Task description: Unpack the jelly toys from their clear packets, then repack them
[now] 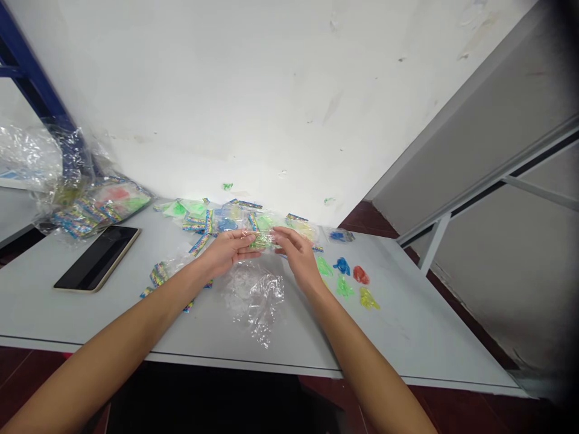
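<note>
Between my two hands is a small clear plastic packet point(261, 240) with something green inside. My left hand point(228, 250) pinches its left end. At its right end, the fingers of my right hand point(296, 250) are closed on the edge. Just below lies a crumpled clear plastic bag point(257, 295) on the table. Behind my hands is a spread of similar packets with patterned header strips, among them one with blue contents point(227, 223). To the right of my right hand lie loose soft plastic pieces: green point(344, 287), blue point(342, 265), red point(360, 275) and yellow point(368, 298).
A phone point(97, 259) lies at the left of the grey table point(429, 337). Behind it sits a large clear bag of packets point(99, 205). Patterned strips point(159, 274) lie near my left forearm. A white wall point(253, 96) rises behind the table.
</note>
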`<state>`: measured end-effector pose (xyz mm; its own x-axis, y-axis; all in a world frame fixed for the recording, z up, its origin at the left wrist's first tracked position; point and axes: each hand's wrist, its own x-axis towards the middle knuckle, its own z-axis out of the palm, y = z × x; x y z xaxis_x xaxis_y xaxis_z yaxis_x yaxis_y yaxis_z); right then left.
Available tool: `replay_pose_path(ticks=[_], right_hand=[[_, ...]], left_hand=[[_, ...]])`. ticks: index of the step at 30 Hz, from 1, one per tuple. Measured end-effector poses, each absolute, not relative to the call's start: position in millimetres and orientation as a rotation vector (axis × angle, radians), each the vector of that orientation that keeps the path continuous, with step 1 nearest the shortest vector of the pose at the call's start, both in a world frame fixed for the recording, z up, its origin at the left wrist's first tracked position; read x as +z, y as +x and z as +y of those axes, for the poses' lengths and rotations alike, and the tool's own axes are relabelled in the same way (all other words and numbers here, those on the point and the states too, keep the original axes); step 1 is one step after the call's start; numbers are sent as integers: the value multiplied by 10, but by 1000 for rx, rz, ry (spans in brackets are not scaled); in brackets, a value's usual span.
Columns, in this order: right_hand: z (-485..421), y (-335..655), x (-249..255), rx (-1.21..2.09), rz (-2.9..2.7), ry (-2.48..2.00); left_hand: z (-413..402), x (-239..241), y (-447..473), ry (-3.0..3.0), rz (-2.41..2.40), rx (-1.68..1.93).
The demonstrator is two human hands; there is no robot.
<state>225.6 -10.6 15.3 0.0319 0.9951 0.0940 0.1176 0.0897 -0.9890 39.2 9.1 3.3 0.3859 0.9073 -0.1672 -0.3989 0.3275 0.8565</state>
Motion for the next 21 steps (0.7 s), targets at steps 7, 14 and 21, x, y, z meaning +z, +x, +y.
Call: replay_pose_path(ticks=[7,14,21], right_hand=[[-59,2276,53,1155,-1342,-1274],[-61,2279,62,1228,-1205,-1211],[-94,2256,103,1289,-1231,-1231]], left_hand=[[51,61,394,910,719,874],[53,4,389,974,814,823],[28,197,371,1032,852,806]])
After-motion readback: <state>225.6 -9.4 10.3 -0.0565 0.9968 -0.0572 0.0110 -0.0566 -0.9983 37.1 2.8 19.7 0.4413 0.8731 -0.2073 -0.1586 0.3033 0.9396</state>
